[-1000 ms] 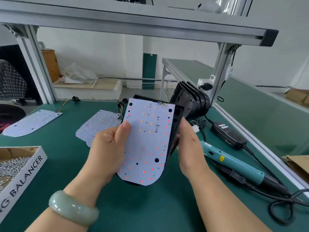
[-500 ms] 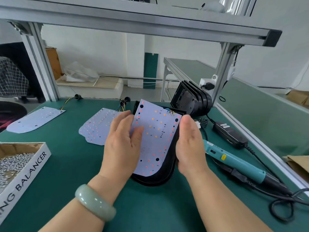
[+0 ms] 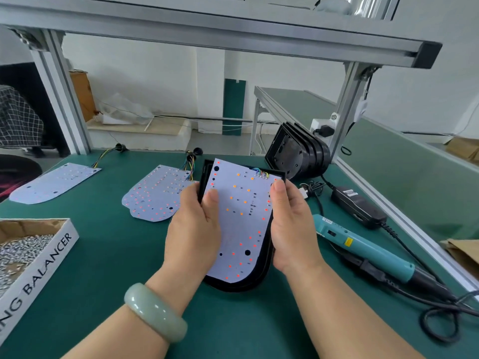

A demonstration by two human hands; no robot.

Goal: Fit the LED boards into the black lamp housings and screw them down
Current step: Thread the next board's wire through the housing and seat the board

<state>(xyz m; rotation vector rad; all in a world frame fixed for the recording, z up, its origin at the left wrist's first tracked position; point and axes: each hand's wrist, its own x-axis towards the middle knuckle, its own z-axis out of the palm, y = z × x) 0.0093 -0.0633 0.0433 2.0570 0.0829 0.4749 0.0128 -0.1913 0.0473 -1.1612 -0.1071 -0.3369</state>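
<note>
A white LED board (image 3: 242,218) with red and orange LEDs lies tilted over a black lamp housing (image 3: 241,286) on the green bench (image 3: 103,255). The board's right side sits low in the housing and its left side is raised. My left hand (image 3: 194,229) holds the left edge of board and housing, thumb on the board's face. My right hand (image 3: 293,226) grips the right edge, thumb near the top corner. Coloured wires (image 3: 260,172) leave the board's far edge. A teal electric screwdriver (image 3: 363,247) lies to the right.
Two more LED boards (image 3: 155,198) (image 3: 54,182) lie at the back left. A stack of black housings (image 3: 298,156) leans by the frame post. A box of screws (image 3: 23,250) sits at left. A black power adapter (image 3: 357,206) and cables lie at right.
The board and housing came down from an upright hold to the bench. The board has swung over the housing, and my left hand shifted from the board's face to its left edge.
</note>
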